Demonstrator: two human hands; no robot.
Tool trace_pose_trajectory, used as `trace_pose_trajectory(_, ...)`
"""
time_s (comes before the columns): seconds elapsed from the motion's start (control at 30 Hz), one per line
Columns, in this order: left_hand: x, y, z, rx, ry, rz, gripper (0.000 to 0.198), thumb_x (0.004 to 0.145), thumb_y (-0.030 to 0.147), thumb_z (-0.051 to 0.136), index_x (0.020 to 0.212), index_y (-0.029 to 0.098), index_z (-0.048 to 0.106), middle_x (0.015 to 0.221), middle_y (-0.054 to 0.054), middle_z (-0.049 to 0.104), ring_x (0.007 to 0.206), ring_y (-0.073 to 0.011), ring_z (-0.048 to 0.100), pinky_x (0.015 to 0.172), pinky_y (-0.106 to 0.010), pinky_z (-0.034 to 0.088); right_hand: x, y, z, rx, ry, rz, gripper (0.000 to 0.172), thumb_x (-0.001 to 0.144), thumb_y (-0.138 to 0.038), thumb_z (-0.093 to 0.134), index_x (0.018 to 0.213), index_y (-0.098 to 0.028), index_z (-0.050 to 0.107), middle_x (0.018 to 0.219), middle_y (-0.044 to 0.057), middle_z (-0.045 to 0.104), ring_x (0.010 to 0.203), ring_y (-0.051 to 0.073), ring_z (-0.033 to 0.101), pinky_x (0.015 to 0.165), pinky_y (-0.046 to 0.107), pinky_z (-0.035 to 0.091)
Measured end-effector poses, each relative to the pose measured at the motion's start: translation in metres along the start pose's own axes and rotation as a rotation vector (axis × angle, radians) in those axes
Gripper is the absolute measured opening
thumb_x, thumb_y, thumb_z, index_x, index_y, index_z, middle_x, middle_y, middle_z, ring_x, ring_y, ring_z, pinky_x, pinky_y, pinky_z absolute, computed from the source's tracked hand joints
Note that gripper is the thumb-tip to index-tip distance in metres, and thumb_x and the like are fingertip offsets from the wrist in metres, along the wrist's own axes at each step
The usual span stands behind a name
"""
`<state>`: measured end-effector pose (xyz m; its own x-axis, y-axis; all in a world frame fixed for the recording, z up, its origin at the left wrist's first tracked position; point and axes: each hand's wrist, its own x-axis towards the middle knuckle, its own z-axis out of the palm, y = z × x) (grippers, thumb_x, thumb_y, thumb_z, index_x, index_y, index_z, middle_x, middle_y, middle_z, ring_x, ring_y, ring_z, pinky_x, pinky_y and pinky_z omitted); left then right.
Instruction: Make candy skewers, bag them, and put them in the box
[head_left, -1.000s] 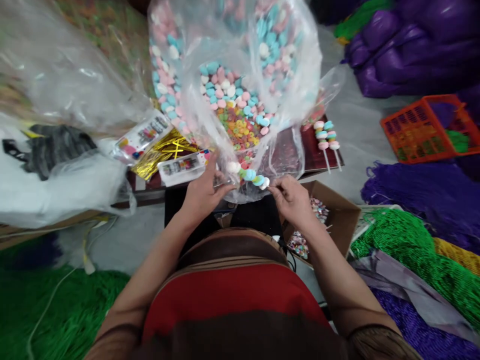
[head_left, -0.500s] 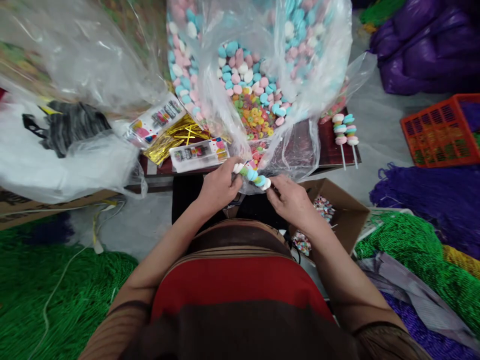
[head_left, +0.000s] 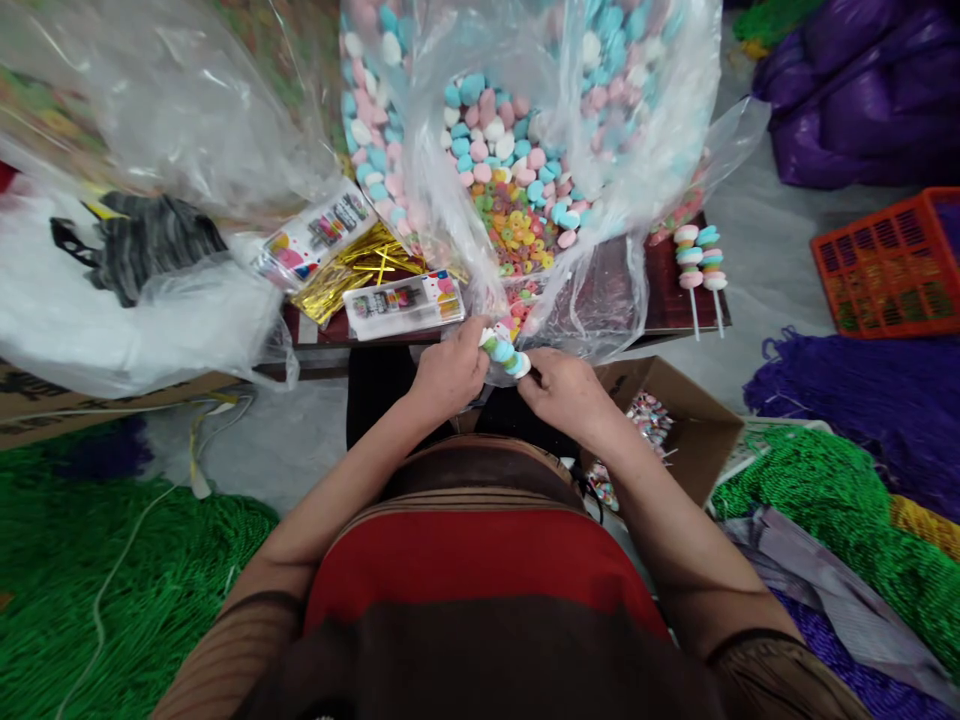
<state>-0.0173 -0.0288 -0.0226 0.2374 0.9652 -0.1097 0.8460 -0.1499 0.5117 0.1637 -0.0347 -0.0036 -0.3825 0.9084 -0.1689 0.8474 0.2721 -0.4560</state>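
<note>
Both hands are on one candy skewer (head_left: 505, 353) right at the near table (head_left: 675, 305) edge: left hand (head_left: 448, 372) pinches its 10 o'clock end, right hand (head_left: 564, 385) pinches the 4 o'clock end. At 12 o'clock sits the big clear candy bag (head_left: 525, 150), and two finished skewers (head_left: 700, 262) lie at 2 o'clock.

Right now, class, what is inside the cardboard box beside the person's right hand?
The cardboard box holds small mixed-colour sweets on thin sticks. The right hand and forearm cover its near side, so the rest is hidden.
</note>
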Motion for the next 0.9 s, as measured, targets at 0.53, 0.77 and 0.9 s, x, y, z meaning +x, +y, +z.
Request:
trace_pose_trajectory(0.53, 0.005, -0.011, -0.001, -0.088, 0.037, -0.077, 0.042, 0.089, 0.012, 0.039, 0.127, 0.015, 0.058, 0.11, -0.011, 0.075, 0.097, -0.0246, 0.072, 0.084, -0.033, 0.052, -0.009, 0.02, 0.001, 0.552, 0.014, 0.056, 0.04, 0.085, -0.028, 0.055, 0.122, -0.017, 0.068, 0.083, 0.003, 0.076, 0.067, 0.017, 0.065, 0.067, 0.03, 0.052)
trace_pose_trajectory(0.77, 0.002, -0.007, 0.002, -0.085, -0.002, -0.068, 0.043, 0.091, 0.013, 0.039, 0.13, 0.015, 0.057, 0.105, -0.011, 0.075, 0.093, -0.0244, 0.072, 0.083, -0.033, 0.052, -0.009, 0.01, 0.006, 0.714, -0.124, 0.126, 0.032, 0.091, -0.048, 0.057, 0.079, -0.02, 0.065, 0.064, -0.001, 0.064, 0.052, 0.012, 0.051, 0.053, 0.024, 0.04)
trace_pose_trajectory(0.9, -0.001, -0.004, 0.003, -0.088, -0.029, -0.062, 0.045, 0.091, 0.014, 0.038, 0.133, 0.016, 0.056, 0.113, -0.012, 0.074, 0.099, -0.0266, 0.072, 0.084, -0.035, 0.053, -0.007, 0.008, 0.017, 0.78, -0.06, 0.119, 0.033, 0.091, -0.05, 0.057, 0.08, -0.02, 0.067, 0.064, -0.003, 0.06, 0.056, 0.012, 0.046, 0.055, 0.024, 0.036)
